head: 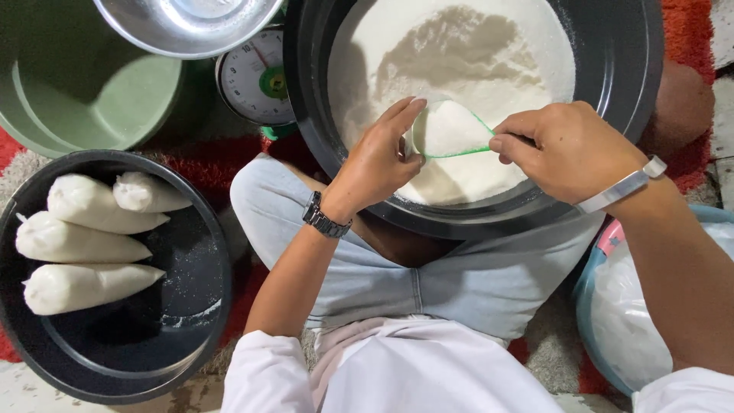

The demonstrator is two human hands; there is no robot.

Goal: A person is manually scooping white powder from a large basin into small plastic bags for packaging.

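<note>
Right hand [569, 149] closed in a pinch grip on the handle of a green scoop [449, 131], heaped with white flour. Left hand [380, 157] open, fingers [405, 113] loosely curved and touching the scoop's far rim, gripping nothing; looks like it's steadying or levelling the heap. Scoop sits just above the flour mound [459, 53] inside the big black basin [619, 61], which rests against the person's knees. To do this well, my read: keep the scoop level and over the basin so spill falls back in, sweep excess with the left fingers rather than shaking. Further out: dial scale [256, 76] beside the basin with a steel bowl [187, 27] above it, green tub [84, 92] at far left, second black basin [115, 359] on the floor holding four filled white bags [84, 245]. Blue tub [589, 298] with a plastic sack by the right arm.
</note>
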